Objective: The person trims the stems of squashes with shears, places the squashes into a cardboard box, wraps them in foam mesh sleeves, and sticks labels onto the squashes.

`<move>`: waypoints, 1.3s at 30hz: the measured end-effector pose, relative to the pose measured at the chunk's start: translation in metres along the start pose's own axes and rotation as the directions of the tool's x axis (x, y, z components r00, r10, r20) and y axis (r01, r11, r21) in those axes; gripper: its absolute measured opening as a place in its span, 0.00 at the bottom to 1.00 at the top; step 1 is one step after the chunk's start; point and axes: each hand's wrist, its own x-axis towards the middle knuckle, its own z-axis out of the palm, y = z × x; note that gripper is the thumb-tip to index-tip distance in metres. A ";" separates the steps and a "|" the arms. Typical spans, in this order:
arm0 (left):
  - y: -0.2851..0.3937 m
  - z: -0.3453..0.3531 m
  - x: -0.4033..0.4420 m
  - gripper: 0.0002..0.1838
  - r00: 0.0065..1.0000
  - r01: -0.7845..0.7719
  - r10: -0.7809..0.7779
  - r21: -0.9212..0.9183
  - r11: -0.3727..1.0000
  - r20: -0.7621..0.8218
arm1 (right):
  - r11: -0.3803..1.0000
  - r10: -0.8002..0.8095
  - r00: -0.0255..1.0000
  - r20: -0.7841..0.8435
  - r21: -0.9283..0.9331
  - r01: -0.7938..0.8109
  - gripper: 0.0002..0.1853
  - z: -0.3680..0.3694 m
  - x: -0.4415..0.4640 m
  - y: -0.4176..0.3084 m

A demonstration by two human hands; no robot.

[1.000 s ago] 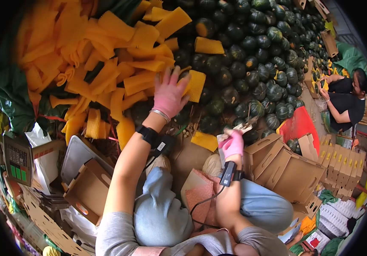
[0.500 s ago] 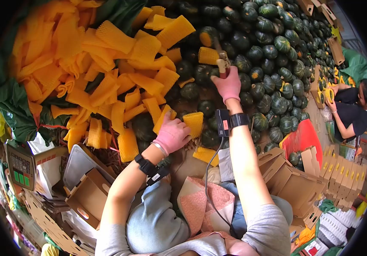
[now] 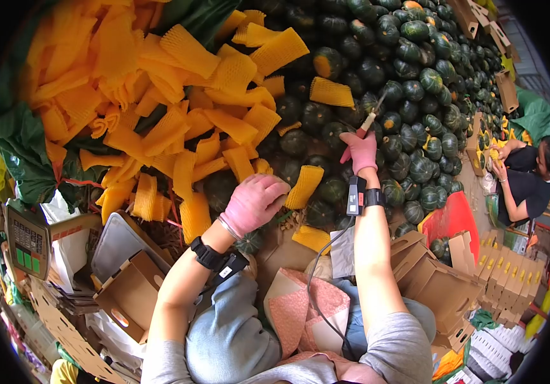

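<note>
My left hand [image 3: 254, 200], in a pink glove, has its fingers bent and pressed together; whatever lies under the fingertips is hidden. A yellow foam net sleeve [image 3: 304, 187] stands close beside those fingers. My right hand [image 3: 359, 152], also pink-gloved, is closed around a red-handled tool [image 3: 369, 120] with a narrow metal blade pointing up and away. I cannot tell whether it is a knife or shears. Dark green pumpkins [image 3: 334, 191] lie around and below both hands. Another foam net sleeve [image 3: 331, 92] rests on pumpkins beyond the right hand.
A heap of yellow foam net sleeves [image 3: 115, 70] fills the upper left. Pumpkins [image 3: 409, 89] pile up toward the back right. Cardboard boxes [image 3: 444, 281] and a red tub [image 3: 457, 214] stand at right, a scale [image 3: 28, 243] at left. Another person [image 3: 524, 179] sits at far right.
The view has shifted slightly. My right hand has moved nearer and to the right, and the tool's blade now tilts to the right. My left hand's fingers have drawn closer together.
</note>
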 end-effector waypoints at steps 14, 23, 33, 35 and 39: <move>0.003 0.006 -0.011 0.21 0.994 0.108 -0.107 -0.068 0.992 0.006 | 0.826 -0.118 0.989 -0.085 -0.562 0.050 0.27 0.033 -0.022 -0.008; -0.013 -0.037 -0.017 0.32 0.815 0.227 -0.285 -0.731 -0.643 0.505 | 0.920 -0.270 0.918 0.291 -0.203 0.335 0.18 0.074 -0.068 -0.020; 0.074 -0.196 -0.203 0.36 0.571 0.304 -0.811 -0.951 0.064 0.128 | 0.651 -0.237 0.963 0.124 -0.716 0.253 0.29 0.148 0.004 -0.027; 0.079 -0.190 -0.264 0.36 0.399 0.367 -0.914 -0.926 0.091 0.068 | 0.661 -0.343 0.930 0.128 -0.671 0.336 0.27 0.156 -0.001 -0.016; 0.059 -0.144 -0.318 0.27 0.031 0.372 -0.984 -0.912 0.175 -0.176 | 0.843 -0.214 0.971 0.106 -0.482 0.238 0.29 0.139 -0.006 -0.020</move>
